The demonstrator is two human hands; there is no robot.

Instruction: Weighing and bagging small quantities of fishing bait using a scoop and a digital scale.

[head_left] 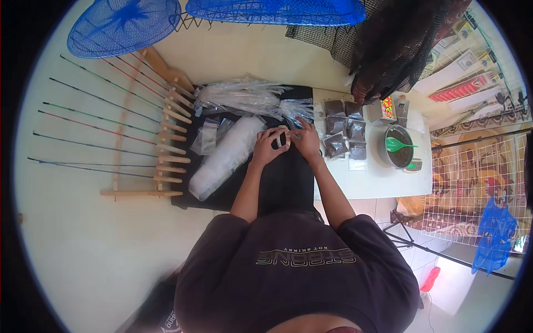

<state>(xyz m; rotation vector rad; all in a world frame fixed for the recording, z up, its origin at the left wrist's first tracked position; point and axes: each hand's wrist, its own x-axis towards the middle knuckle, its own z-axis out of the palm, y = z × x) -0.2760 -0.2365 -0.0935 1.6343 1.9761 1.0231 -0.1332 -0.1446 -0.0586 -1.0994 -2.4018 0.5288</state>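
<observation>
Over the black-covered part of the table, my left hand (269, 147) curls its fingers and thumb around a small pale ring-shaped roll (281, 139), which looks like tape. Close on its right, my right hand (306, 142) has its thumb and fingers bent at the roll's edge; what they pinch is too small to make out. A long bundle of whitish plastic (225, 158) lies slantwise beside my left forearm. Beyond my hands, see-through plastic sleeves (241, 97) are heaped along the back edge. Small flat plastic bags (208, 139) rest left of the bundle.
Packets of dark grains (336, 125) lie on the white table at right, near a bowl (391, 158) with a green scoop (401, 145) and a small scale (414, 165). Fishing rods (105, 141) fill a wooden rack (166, 139) at left. Blue nets (125, 28) hang above.
</observation>
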